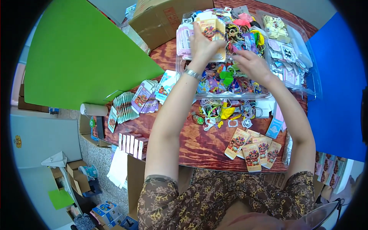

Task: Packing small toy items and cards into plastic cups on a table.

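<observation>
My left hand (207, 46) is closed around a stack of flat cream-and-orange printed cartons (210, 28), raised over the back left of a clear plastic tray (226, 96). To its right, my right hand (253, 66) hovers above the tray with its fingers stretched toward the left, and I see nothing held in them. Colourful hair ties (220, 76) and small charms fill the tray beneath both hands. White-and-pink folded cartons (184, 40) stand beside my left wrist. Several orange printed cartons (253, 157) lie overlapping near the table's front edge.
More hair ties (214, 109) lie in front of the tray. At right, another clear tray holds small cards (287, 61). Fanned cartons (143, 96) and upright boxes (132, 145) sit at left. A cardboard box (165, 23), green panel (88, 57) and blue panel (337, 92) border the table.
</observation>
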`<action>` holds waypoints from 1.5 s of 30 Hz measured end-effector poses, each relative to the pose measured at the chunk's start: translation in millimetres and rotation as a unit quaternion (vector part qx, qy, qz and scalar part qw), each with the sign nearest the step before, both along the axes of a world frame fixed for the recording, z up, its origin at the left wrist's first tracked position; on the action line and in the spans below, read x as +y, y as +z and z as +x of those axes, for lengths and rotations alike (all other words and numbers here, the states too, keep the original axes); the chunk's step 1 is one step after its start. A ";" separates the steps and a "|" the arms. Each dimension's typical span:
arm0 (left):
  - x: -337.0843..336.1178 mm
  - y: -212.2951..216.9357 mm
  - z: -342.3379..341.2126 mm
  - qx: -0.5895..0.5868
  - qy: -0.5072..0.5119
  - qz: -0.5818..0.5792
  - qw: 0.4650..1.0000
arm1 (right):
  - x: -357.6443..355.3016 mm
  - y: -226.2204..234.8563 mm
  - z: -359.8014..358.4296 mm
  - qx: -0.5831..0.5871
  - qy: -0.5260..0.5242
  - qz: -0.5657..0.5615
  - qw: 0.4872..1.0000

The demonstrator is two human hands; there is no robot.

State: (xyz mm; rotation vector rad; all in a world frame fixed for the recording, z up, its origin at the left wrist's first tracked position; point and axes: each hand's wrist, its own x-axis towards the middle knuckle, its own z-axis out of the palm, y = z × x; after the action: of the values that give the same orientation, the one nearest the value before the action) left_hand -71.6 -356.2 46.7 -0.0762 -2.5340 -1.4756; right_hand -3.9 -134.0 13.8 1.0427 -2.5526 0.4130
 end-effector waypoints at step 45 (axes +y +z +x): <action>-17.9 -10.5 116.0 0.321 -0.039 -0.195 0.926 | 15.0 -43.5 -12.4 -0.285 -0.025 0.119 0.951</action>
State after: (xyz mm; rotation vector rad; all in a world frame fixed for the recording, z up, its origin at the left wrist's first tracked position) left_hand 44.4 -374.1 36.2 -0.6183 -2.2280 -0.7564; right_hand -16.4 -119.0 -29.7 1.0541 -3.2015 0.4535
